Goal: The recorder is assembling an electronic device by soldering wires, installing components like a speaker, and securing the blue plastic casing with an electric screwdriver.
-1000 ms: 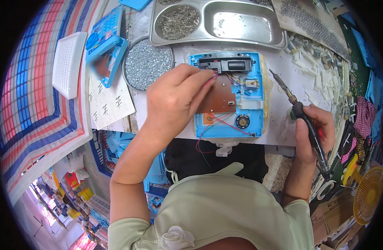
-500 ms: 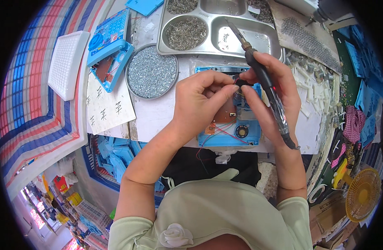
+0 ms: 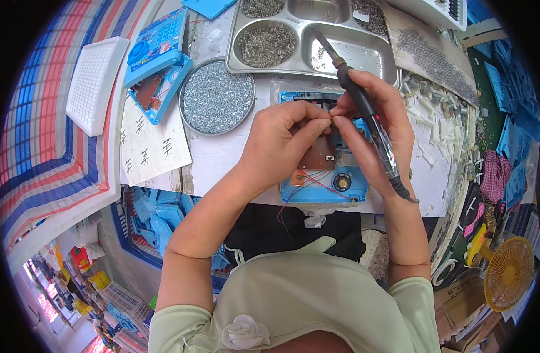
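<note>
I'm watching through the head camera, and both hands are right at the centre, fingertips meeting over the upper part of a blue casing (image 3: 299, 195). That casing lies open on the white tabletop (image 3: 213, 162), straight in front of the person. The left hand (image 3: 280, 139) has thumb and forefinger closed in a pinch, the other fingers curled in behind. The right hand (image 3: 397, 129) is pinching too, thumb against finger, just beside the left one. Whatever sits between those tips is too small and too covered for me to tell. And look, the right hand also has the soldering iron (image 3: 358, 93) lodged across it, slanting, its tip pointing up and away over the steel compartment tray (image 3: 236, 66)!

Below the fingers I get the brown circuit board (image 3: 314, 157), partly covered by the left hand, and near the casing's lower edge a round black speaker (image 3: 342, 182). Over to the left, a round dish (image 3: 214, 133) full of little silvery metal bits, with a handwritten paper sheet (image 3: 155, 150) near it. Beyond that, a second blue casing (image 3: 155, 44), opened up. White plastic pieces (image 3: 431, 126) lie scattered on the right.
</note>
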Available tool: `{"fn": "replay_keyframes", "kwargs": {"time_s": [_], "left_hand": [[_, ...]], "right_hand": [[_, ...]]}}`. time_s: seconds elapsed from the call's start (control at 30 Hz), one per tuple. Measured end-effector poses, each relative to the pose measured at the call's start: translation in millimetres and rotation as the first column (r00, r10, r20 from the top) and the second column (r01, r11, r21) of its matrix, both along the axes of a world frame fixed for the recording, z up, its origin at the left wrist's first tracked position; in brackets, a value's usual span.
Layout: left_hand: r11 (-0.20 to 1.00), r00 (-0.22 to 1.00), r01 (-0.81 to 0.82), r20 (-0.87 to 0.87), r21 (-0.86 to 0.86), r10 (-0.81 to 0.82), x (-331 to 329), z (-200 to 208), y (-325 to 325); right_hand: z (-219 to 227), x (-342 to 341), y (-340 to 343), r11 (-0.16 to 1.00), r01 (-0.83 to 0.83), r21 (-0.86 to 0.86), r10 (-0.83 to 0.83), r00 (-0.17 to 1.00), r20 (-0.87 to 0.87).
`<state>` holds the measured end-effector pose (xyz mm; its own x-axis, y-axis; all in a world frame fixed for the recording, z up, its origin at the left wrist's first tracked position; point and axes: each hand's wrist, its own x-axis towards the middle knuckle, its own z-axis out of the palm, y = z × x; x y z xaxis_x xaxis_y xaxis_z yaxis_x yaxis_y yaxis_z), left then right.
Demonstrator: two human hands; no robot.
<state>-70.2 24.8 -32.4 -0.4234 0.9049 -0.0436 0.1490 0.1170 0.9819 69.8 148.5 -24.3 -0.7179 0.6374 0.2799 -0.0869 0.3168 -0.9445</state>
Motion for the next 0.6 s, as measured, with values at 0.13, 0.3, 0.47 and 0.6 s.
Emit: {"fn": "replay_keyframes", "kwargs": {"time_s": [0.13,0.3,0.47,0.6], "left_hand": [[0.999,0.984,-0.044,0.171,-0.006,0.044,1.7,-1.5,-1.2],[1.0,0.992,-0.011,0.125,-0.003,0.011,0.3,-4.9,-0.3],[1.0,0.995,0.015,0.096,-0.021,-0.013,-1.4,1.0,0.4],[0.999,0.992,0.007,0.123,-0.041,-0.002,-0.9,1.9,0.7]], "right_hand": [[-4.8,-1.0,-1.4,0.999,0.033,0.043,-0.032,0.999,-0.004],[-7.6,-3.5,-3.1,0.997,0.072,-0.009,-0.072,0.997,-0.035],[-5.6,-4.8,-1.2,0.992,0.052,-0.115,-0.057,0.997,-0.043],[-6.6,-2.1,-6.2,0.994,0.105,0.016,-0.105,0.994,-0.037]]}}
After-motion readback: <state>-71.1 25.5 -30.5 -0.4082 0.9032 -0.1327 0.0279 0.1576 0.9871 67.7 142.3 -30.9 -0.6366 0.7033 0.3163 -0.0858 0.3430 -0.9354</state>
